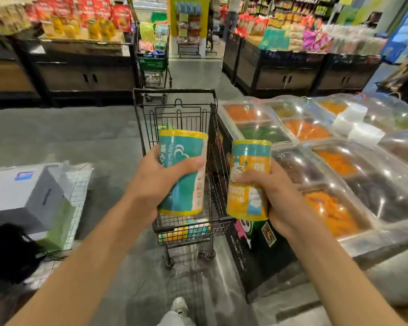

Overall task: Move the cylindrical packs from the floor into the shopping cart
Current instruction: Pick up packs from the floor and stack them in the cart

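A grey concrete floor (99,142) fills the middle of the frame, running up to dark display stands (85,74) piled with bright snack bags at the upper left and upper right. At centre stands a black wire shopping cart (174,114), with a few packs (186,230) lying in its bottom. Just to its right is a worktop (339,165) of clear domed food bins. The left hand (158,177) has its fingers wrapped around a teal pack (184,149) above the cart. The right hand (276,191) grips a yellow pack (247,198) beside the cart's right edge. Grey boxes (19,196) sit at lower left.
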The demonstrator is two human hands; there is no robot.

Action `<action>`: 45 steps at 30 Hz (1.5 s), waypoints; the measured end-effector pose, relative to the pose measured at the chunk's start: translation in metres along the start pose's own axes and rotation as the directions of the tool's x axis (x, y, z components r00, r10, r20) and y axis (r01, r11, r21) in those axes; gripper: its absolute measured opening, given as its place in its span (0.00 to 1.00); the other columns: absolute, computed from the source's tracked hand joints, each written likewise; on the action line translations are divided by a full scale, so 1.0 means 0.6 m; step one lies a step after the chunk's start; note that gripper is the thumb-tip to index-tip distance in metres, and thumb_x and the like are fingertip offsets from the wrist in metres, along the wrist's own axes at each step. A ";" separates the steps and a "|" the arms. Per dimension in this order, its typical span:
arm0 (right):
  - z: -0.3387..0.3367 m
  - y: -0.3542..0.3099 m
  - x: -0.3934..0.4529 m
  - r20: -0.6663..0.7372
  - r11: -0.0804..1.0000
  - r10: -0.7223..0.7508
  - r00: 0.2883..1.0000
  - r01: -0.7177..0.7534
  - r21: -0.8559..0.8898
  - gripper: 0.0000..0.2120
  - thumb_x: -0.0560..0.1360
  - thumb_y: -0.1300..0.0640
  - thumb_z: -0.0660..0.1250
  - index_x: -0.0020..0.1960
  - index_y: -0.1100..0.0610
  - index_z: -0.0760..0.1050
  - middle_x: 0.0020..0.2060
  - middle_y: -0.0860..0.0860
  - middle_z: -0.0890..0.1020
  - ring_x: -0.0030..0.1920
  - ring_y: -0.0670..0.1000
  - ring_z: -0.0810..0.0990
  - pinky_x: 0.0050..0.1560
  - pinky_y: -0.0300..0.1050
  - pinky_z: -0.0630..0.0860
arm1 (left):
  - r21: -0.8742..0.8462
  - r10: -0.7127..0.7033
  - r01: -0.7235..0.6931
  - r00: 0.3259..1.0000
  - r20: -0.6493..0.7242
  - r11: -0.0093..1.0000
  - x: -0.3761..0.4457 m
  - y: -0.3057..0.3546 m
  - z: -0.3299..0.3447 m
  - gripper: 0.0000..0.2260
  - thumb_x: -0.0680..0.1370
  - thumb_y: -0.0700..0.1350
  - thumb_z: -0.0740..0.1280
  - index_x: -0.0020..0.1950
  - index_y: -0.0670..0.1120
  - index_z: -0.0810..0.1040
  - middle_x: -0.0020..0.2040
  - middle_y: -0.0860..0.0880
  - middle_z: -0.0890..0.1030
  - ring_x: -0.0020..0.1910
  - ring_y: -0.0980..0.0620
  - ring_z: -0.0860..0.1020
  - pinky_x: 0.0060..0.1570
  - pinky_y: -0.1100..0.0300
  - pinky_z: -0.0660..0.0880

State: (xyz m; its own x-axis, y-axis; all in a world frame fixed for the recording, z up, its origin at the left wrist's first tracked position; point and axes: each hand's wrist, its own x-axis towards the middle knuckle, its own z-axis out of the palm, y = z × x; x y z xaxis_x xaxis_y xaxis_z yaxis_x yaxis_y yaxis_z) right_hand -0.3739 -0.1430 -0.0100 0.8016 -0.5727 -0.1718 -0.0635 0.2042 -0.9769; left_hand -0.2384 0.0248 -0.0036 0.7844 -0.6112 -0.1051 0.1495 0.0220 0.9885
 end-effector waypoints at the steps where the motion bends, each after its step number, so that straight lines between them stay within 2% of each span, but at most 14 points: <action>1: -0.001 0.002 0.027 -0.007 1.000 0.015 1.000 -0.015 -0.003 0.30 0.65 0.67 0.77 0.65 0.59 0.73 0.49 0.57 0.84 0.43 0.54 0.85 0.38 0.49 0.83 | -0.005 -0.016 0.016 1.000 0.002 1.000 0.027 -0.006 0.000 0.29 0.61 0.50 0.79 0.59 0.44 0.77 0.48 0.45 0.87 0.44 0.46 0.87 0.38 0.56 0.82; 5: -0.006 0.013 0.137 -0.048 0.995 0.076 0.996 -0.079 -0.063 0.23 0.69 0.68 0.75 0.62 0.55 0.75 0.53 0.58 0.85 0.48 0.57 0.86 0.44 0.54 0.85 | -0.013 -0.088 0.088 0.995 -0.039 0.996 0.135 -0.030 -0.002 0.26 0.62 0.52 0.79 0.57 0.49 0.77 0.47 0.48 0.87 0.43 0.49 0.87 0.37 0.55 0.83; 8: -0.010 0.026 0.215 -0.063 0.988 0.118 0.991 -0.124 -0.097 0.26 0.66 0.65 0.78 0.61 0.55 0.74 0.54 0.60 0.85 0.51 0.61 0.86 0.48 0.60 0.85 | -0.016 -0.124 0.123 0.990 -0.069 0.992 0.213 -0.049 -0.003 0.23 0.61 0.53 0.79 0.54 0.53 0.77 0.46 0.51 0.87 0.44 0.51 0.86 0.39 0.54 0.83; 10: -0.013 0.035 0.263 -0.069 0.983 0.139 0.988 -0.146 -0.111 0.29 0.61 0.62 0.77 0.60 0.55 0.74 0.53 0.59 0.85 0.50 0.61 0.86 0.47 0.59 0.85 | -0.022 -0.153 0.152 0.985 -0.084 0.988 0.256 -0.064 -0.003 0.25 0.60 0.53 0.79 0.54 0.53 0.77 0.47 0.50 0.87 0.46 0.51 0.86 0.43 0.52 0.82; 13: -0.022 0.059 0.335 -0.077 0.964 0.198 0.977 -0.209 -0.166 0.31 0.61 0.60 0.80 0.62 0.55 0.73 0.53 0.58 0.85 0.50 0.58 0.86 0.46 0.57 0.85 | -0.037 -0.202 0.199 0.971 -0.129 0.979 0.316 -0.092 -0.002 0.28 0.59 0.54 0.80 0.57 0.52 0.78 0.50 0.49 0.87 0.49 0.49 0.86 0.49 0.47 0.82; 17: -0.042 0.112 0.431 -0.001 0.940 0.280 0.960 -0.274 -0.203 0.29 0.64 0.60 0.81 0.61 0.53 0.72 0.51 0.53 0.84 0.49 0.54 0.86 0.47 0.53 0.85 | -0.025 -0.257 0.257 0.942 -0.216 0.966 0.386 -0.140 0.005 0.29 0.59 0.54 0.82 0.58 0.51 0.78 0.48 0.51 0.87 0.47 0.51 0.86 0.47 0.49 0.82; 20: -0.057 0.166 0.499 0.002 0.909 0.357 0.934 -0.347 -0.229 0.33 0.62 0.56 0.82 0.63 0.51 0.70 0.55 0.55 0.83 0.53 0.55 0.86 0.51 0.59 0.85 | -0.015 -0.303 0.311 0.912 -0.276 0.950 0.431 -0.186 0.014 0.32 0.60 0.54 0.84 0.60 0.50 0.77 0.50 0.51 0.86 0.48 0.51 0.86 0.48 0.49 0.82; 24: -0.075 0.247 0.562 -0.006 0.865 0.434 0.901 -0.418 -0.278 0.26 0.68 0.58 0.81 0.59 0.49 0.70 0.52 0.53 0.82 0.50 0.53 0.84 0.47 0.52 0.84 | -0.041 -0.394 0.404 0.858 -0.329 0.914 0.480 -0.257 0.021 0.35 0.59 0.55 0.84 0.62 0.51 0.76 0.53 0.50 0.86 0.50 0.50 0.86 0.52 0.45 0.82; 27: -0.088 0.314 0.592 -0.048 0.809 0.490 0.870 -0.474 -0.347 0.25 0.68 0.58 0.80 0.57 0.49 0.69 0.51 0.52 0.81 0.49 0.52 0.83 0.52 0.55 0.83 | -0.021 -0.439 0.460 0.830 -0.344 0.887 0.513 -0.316 0.019 0.31 0.61 0.55 0.83 0.61 0.52 0.77 0.52 0.50 0.86 0.51 0.49 0.86 0.55 0.42 0.81; 31: -0.099 0.411 0.627 -0.118 0.730 0.553 0.825 -0.548 -0.408 0.27 0.67 0.58 0.81 0.57 0.50 0.68 0.50 0.52 0.81 0.48 0.50 0.82 0.49 0.50 0.81 | -0.014 -0.468 0.499 0.804 -0.367 0.867 0.552 -0.398 0.009 0.26 0.67 0.50 0.81 0.62 0.53 0.76 0.51 0.53 0.86 0.49 0.55 0.85 0.51 0.50 0.82; 35: -0.101 0.508 0.650 -0.188 0.673 0.580 0.792 -0.597 -0.438 0.29 0.67 0.60 0.81 0.58 0.53 0.66 0.47 0.50 0.79 0.45 0.48 0.80 0.43 0.45 0.76 | -0.028 -0.521 0.554 0.764 -0.379 0.832 0.579 -0.489 -0.014 0.29 0.65 0.50 0.82 0.62 0.52 0.74 0.52 0.53 0.85 0.49 0.56 0.85 0.47 0.55 0.81; 38: -0.102 0.579 0.661 -0.233 0.621 0.601 0.764 -0.631 -0.466 0.31 0.67 0.61 0.81 0.60 0.55 0.65 0.47 0.50 0.79 0.46 0.50 0.81 0.50 0.50 0.79 | -0.023 -0.546 0.587 0.736 -0.400 0.809 0.588 -0.557 -0.033 0.29 0.63 0.50 0.82 0.59 0.51 0.74 0.50 0.53 0.84 0.45 0.58 0.85 0.40 0.61 0.80; 41: -0.106 0.637 0.668 -0.265 0.564 0.625 0.734 -0.660 -0.497 0.30 0.69 0.61 0.79 0.62 0.56 0.64 0.47 0.50 0.79 0.45 0.48 0.80 0.47 0.47 0.78 | -0.011 -0.567 0.616 0.718 -0.404 0.788 0.588 -0.618 -0.055 0.27 0.66 0.48 0.82 0.60 0.50 0.74 0.50 0.53 0.84 0.44 0.60 0.85 0.36 0.65 0.79; 45: -0.113 0.703 0.675 -0.338 0.442 0.648 0.683 -0.698 -0.563 0.28 0.70 0.56 0.78 0.61 0.54 0.64 0.49 0.51 0.78 0.53 0.55 0.80 0.57 0.56 0.78 | -0.016 -0.591 0.644 0.691 -0.417 0.764 0.590 -0.678 -0.077 0.24 0.66 0.48 0.81 0.57 0.54 0.74 0.50 0.54 0.84 0.42 0.62 0.84 0.35 0.66 0.79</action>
State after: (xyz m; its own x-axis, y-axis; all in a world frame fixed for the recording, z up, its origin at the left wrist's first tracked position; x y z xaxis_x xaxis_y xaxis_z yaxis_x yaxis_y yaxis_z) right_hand -0.1164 -0.3427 -0.5001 0.3052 -0.5268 -0.7933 -0.9224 0.0437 -0.3838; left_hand 0.0064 -0.1640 -0.4480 0.7043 -0.1057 -0.7020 0.6293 -0.3648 0.6863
